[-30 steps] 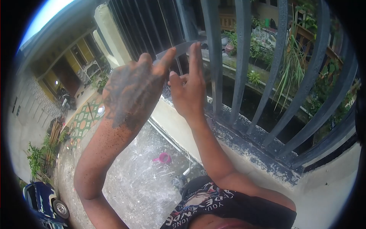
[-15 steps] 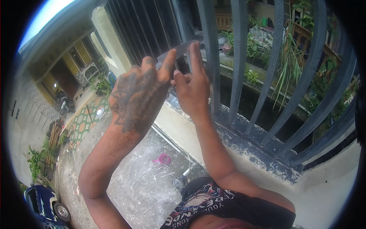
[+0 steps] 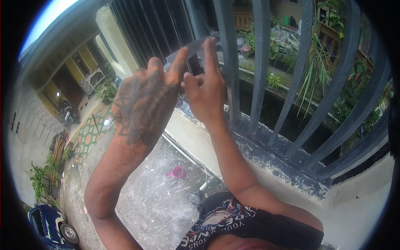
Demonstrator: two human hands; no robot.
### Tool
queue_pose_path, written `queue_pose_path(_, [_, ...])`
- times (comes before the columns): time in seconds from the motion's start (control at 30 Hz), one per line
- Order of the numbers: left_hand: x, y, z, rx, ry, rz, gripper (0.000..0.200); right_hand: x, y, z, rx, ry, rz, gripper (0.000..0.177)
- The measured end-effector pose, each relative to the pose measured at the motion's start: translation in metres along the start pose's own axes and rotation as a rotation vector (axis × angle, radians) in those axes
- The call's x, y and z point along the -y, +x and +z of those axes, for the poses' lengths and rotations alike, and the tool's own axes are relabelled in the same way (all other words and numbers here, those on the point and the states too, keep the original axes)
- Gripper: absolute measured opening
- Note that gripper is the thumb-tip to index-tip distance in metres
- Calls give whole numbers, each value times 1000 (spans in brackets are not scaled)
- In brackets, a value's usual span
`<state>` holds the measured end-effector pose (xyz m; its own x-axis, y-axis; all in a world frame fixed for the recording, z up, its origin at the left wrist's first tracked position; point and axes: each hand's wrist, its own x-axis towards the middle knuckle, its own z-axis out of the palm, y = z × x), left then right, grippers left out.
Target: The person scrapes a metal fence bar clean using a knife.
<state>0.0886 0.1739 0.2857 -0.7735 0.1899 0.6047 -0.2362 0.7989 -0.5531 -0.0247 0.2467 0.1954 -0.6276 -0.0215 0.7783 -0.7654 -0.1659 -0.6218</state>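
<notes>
A flat grey blade (image 3: 194,46) is raised in front of the dark fence bars, its far end close to a bar. My left hand (image 3: 143,102), back up, is closed around its near end, with the index finger extended along the blade. At the far end, my right hand (image 3: 207,89) has its index and middle fingers straight and together against the blade, the other fingers curled and the thumb toward my left hand. Any handle is hidden behind my left hand.
Thick metal bars (image 3: 260,66) rise from a low wall (image 3: 196,148) on the right, with plants (image 3: 312,71) beyond. Below lie a pink dipper (image 3: 178,172) and a white cable end (image 3: 203,186). A dark blue vehicle (image 3: 52,227) is at lower left.
Both hands and the blade have shifted slightly up and to the left in view. The hold on the blade looks the same.
</notes>
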Motion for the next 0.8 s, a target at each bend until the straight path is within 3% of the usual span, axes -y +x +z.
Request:
queue_pose_path(0.13, [5,5,-12,9,-36,-32,52,5,5,-1,18,17,5,84])
queue_pose_path(0.4, [3,5,-9,27,-10,-7,56,4,6,0,-9,115,61,84])
queue_pose_path(0.57, [-1,-3,1,21,20,12,56,-7,-11,2,-69,-58,-75,82])
queue_pose_path(0.8, [-2,2,-5,10,-11,-21,49,-9,-1,4,-60,-15,-39,85])
